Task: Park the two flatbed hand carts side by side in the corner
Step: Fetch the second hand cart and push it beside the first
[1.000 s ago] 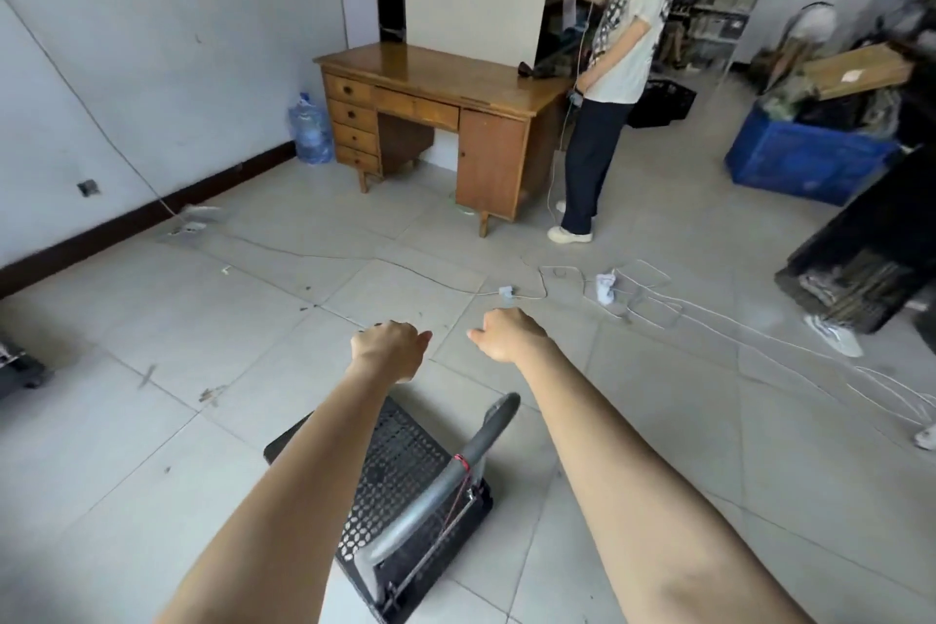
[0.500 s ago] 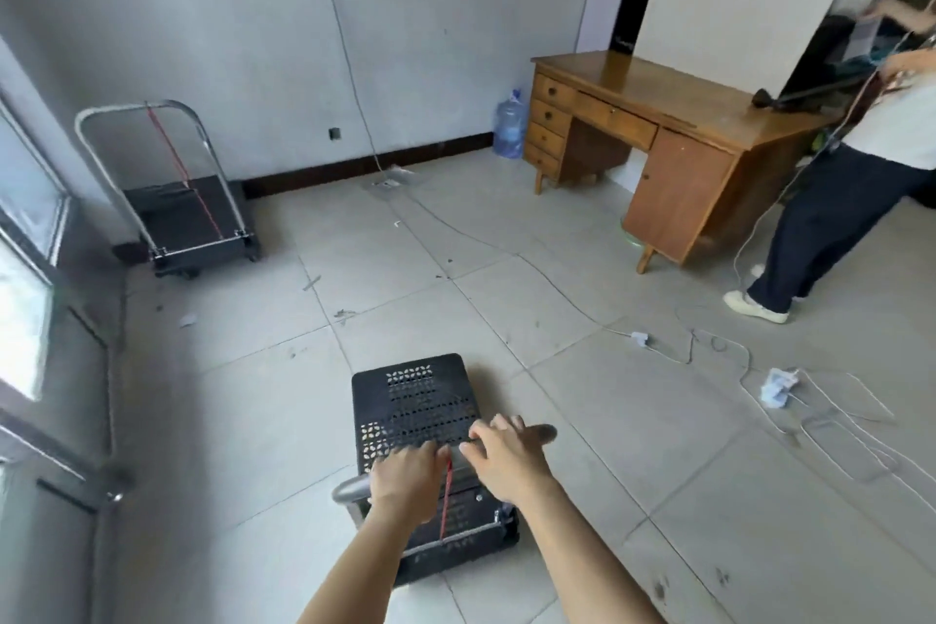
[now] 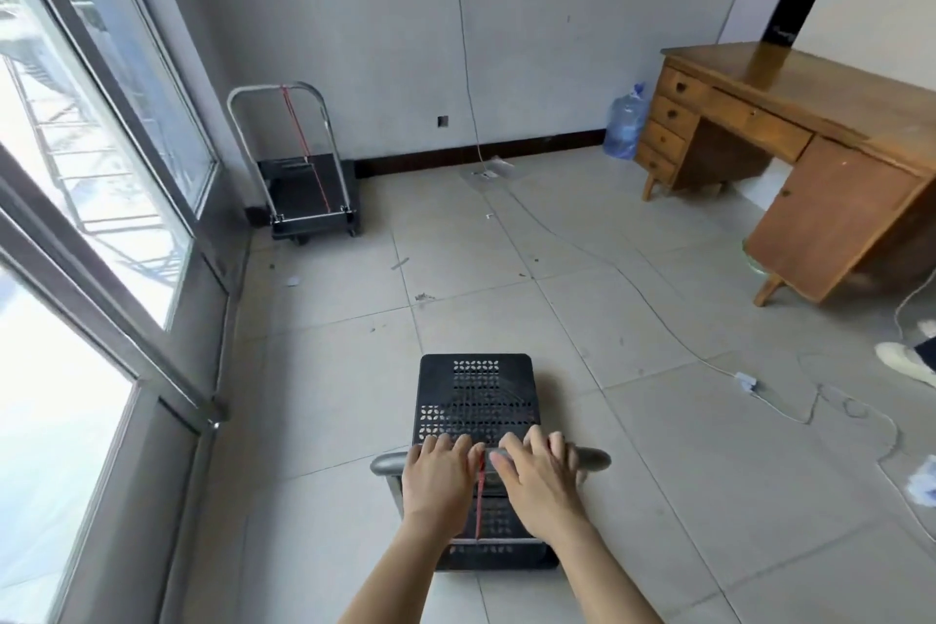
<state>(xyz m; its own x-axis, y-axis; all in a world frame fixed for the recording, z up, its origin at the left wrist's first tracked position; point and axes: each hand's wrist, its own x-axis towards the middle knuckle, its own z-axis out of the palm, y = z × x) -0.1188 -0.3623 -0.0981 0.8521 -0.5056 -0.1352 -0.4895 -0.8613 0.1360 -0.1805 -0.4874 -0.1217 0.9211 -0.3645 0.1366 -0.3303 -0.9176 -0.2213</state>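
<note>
Currently both hands rest on the grey handle bar (image 3: 490, 460) of the near cart (image 3: 477, 408): the left hand (image 3: 436, 481) and right hand (image 3: 538, 481) sit close together at the bar's middle, either side of a red cord (image 3: 479, 497). Fingers drape over the bar; whether they are fully wrapped beneath it cannot be told. The black perforated deck extends ahead of the hands, pointing roughly toward the far wall.

The second cart (image 3: 311, 188) stands well ahead and to the left of the hands, in the corner beside the window (image 3: 101, 167), its handle upright and its own red cord running down to the deck. Free floor lies to its right, which I judge to be the parking spot.

Risks noted:
- Hands bunched at centre give little leverage for steering; the cart may yaw and arrive skewed rather than parallel.
- A white cable (image 3: 597, 258) runs across the floor ahead and to the right of the hands. A rightward drift could snag a wheel.
- Small debris (image 3: 424, 297) lies on the tiles directly ahead; it could jam a caster.
- Pushing too far left risks striking the parked cart or the window frame.
- Excess speed could knock the front of the deck against the skirting (image 3: 481, 157).
- The wooden desk (image 3: 810, 157), far right of the hands, is well clear.
</note>
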